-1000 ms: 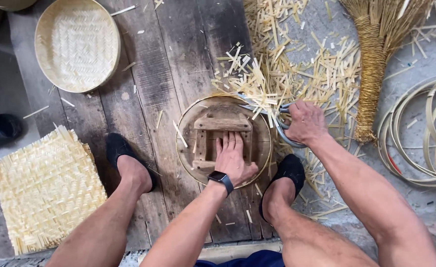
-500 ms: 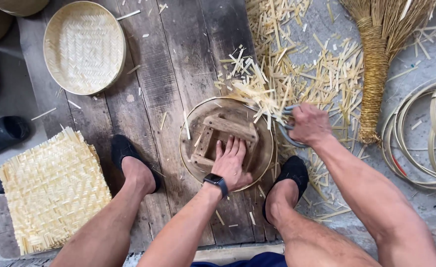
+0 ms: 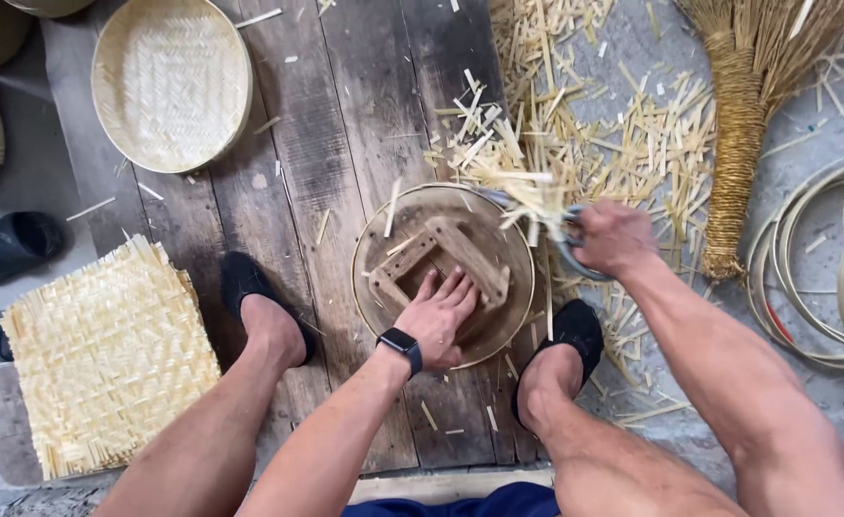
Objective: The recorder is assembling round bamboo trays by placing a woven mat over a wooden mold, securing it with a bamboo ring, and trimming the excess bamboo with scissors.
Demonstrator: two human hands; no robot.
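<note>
- Head view: round woven tray [image 3: 383,239] lies on the floor planks [image 3: 345,96] between the two feet, a wooden frame [image 3: 412,263] pressed on top of it.
- Left hand [image 3: 438,321]: flat, fingers spread, bearing down on the frame's near side.
- Right hand [image 3: 613,237]: closed around the grey handles of shears [image 3: 561,244] at the tray's right rim, where loose strip ends [image 3: 527,196] stick out.
- The right hand is the nearer to that untrimmed edge; the shears point leftward across it.
- Broom [image 3: 738,124] and hoops [image 3: 824,268] lie further right.
</note>
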